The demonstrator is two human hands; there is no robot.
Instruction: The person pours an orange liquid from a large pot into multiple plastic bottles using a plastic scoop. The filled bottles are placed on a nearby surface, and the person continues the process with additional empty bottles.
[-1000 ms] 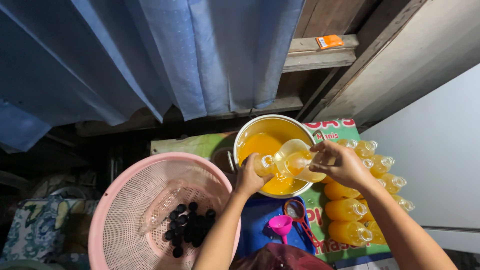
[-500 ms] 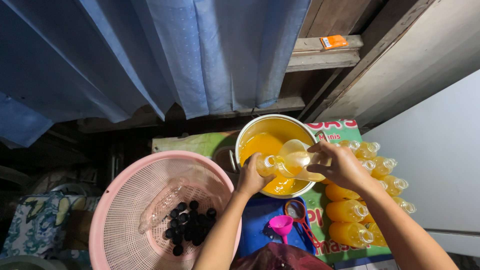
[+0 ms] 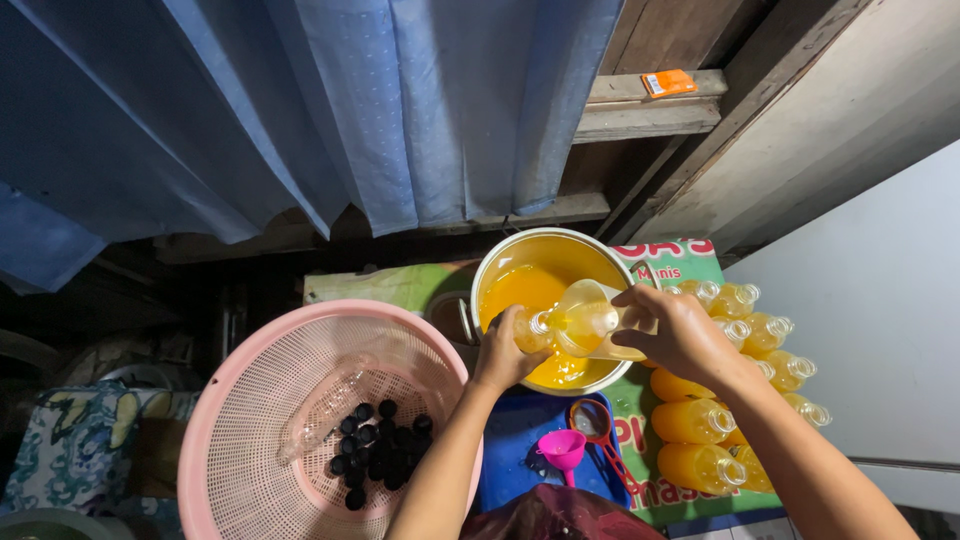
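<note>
A small clear plastic bottle (image 3: 545,328) lies tilted over the open pot (image 3: 500,262), its neck toward the left hand (image 3: 505,350) and partly filled with orange liquid. The left hand has its fingers wrapped round the bottle's neck end, closed on it from below, so the bottle sits just above and to the right of that grip. Touching the bottle's mouth is a translucent plastic jug (image 3: 590,320) tipped toward it, held by the right hand (image 3: 680,335), whose fingers curl fully over the jug's far side; the jug lies to the left of that hand, between the two grips. Both are held over the orange liquid that fills the pot. Just right of the pot, filled orange bottles (image 3: 690,420) lie in rows on a green printed sheet (image 3: 680,262). Below the pot, on a blue surface (image 3: 520,440), stand a pink funnel (image 3: 562,450) and a small red-handled strainer (image 3: 592,420). To the left a pink mesh basket (image 3: 250,370) holds an empty clear bottle (image 3: 325,415) and a heap of black caps (image 3: 375,450). Blue curtains (image 3: 330,110) hang above.
</note>
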